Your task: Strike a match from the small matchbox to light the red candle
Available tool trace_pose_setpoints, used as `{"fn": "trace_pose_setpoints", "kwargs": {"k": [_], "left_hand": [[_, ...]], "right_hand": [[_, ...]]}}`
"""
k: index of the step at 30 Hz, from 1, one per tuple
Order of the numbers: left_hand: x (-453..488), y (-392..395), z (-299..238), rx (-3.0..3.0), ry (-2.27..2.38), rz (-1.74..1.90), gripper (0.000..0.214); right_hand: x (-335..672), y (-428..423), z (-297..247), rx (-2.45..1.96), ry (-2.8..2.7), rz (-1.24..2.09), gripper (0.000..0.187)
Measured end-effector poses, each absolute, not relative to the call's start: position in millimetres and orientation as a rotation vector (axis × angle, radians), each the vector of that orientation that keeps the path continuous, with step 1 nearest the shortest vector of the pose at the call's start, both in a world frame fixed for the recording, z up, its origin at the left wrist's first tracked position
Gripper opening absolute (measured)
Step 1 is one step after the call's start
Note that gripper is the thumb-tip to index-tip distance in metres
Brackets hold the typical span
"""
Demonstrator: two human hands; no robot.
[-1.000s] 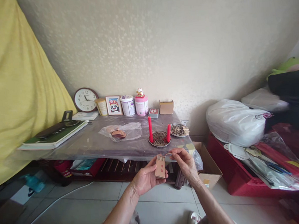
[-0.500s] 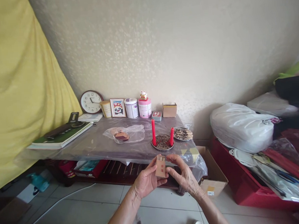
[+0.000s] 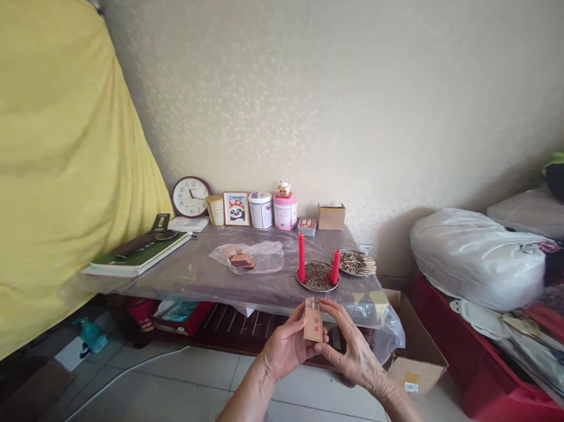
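Note:
A small tan matchbox with red characters is held upright over the table's front edge. Its inner tray sticks out a little at the top, with pale matchsticks showing. My left hand grips the box from the left, thumb on its front edge and fingers behind. From the right, my right hand pinches it, index finger at the upper end and thumb at the lower side. Just beyond stand two red candles, one tall and one short, on a round metal plate with dark burnt bits.
Many matchsticks lie on a second plate. Stacked matchboxes rest in a clear plastic bag. A clock, tins and a picture frame line the wall. An open carton and a red bin flank the table's right.
The view has shifted, so the table's things appear further right and slightly lower. My right index finger has come in against the matchbox's upper end. My left hand keeps its grip.

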State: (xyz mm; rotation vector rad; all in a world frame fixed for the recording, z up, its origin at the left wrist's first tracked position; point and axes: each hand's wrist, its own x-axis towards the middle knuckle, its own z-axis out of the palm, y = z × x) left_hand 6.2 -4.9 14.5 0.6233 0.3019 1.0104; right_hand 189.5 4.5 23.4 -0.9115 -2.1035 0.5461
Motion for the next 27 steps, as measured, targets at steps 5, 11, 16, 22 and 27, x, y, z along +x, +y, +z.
{"fn": "trace_pose_setpoints", "kwargs": {"k": [5, 11, 16, 22, 27], "left_hand": [[7.0, -4.1, 14.6, 0.641, 0.296, 1.014, 0.044], [7.5, -2.7, 15.6, 0.644, 0.286, 1.013, 0.045], [7.8, -3.4, 14.8, 0.635, 0.292, 1.013, 0.045], [7.9, -2.5, 13.9, 0.620, 0.293, 1.024, 0.042], [8.8, -2.5, 13.4, 0.603, 0.292, 1.028, 0.033]], "right_hand": [[188.8, 7.8, 20.8, -0.892, -2.099, 0.526, 0.064], [189.5, 9.0, 18.4, -0.891, -2.098, 0.529, 0.064], [190.0, 8.3, 19.5, -0.885, -2.098, 0.538, 0.061], [189.9, 9.2, 20.0, -0.894, -2.097, 0.516, 0.058], [190.7, 11.4, 16.7, -0.918, -2.088, 0.491, 0.054]]}}
